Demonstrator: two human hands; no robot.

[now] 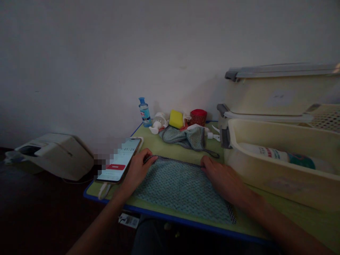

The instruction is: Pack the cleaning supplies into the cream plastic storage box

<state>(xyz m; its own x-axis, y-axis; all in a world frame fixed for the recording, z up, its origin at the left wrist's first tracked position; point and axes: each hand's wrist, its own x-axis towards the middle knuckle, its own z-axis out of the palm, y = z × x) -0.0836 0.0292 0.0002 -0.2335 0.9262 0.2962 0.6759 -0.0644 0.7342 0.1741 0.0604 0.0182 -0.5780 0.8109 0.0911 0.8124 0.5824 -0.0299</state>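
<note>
A teal textured cleaning cloth (180,187) with a black-and-white checked border lies spread on the green table, its near part reaching the front edge. My left hand (140,164) pinches its far left corner between thumb and fingers. At the far right corner my right hand (215,173) is closed on the border, its fingertips partly hidden. Just left of my left hand is a phone (119,161) showing a timer, with a white cable at its lower end. Behind the cloth lies a second, crumpled cloth (183,136) with a loop.
Along the wall stand a blue bottle (145,113), a clear pump bottle (159,122), a yellow sponge (176,119) and a red woven container (198,117). On the right, a cream bin (281,180) holds a white bottle, with lidded boxes (281,94) behind. A white bin (55,156) is at left.
</note>
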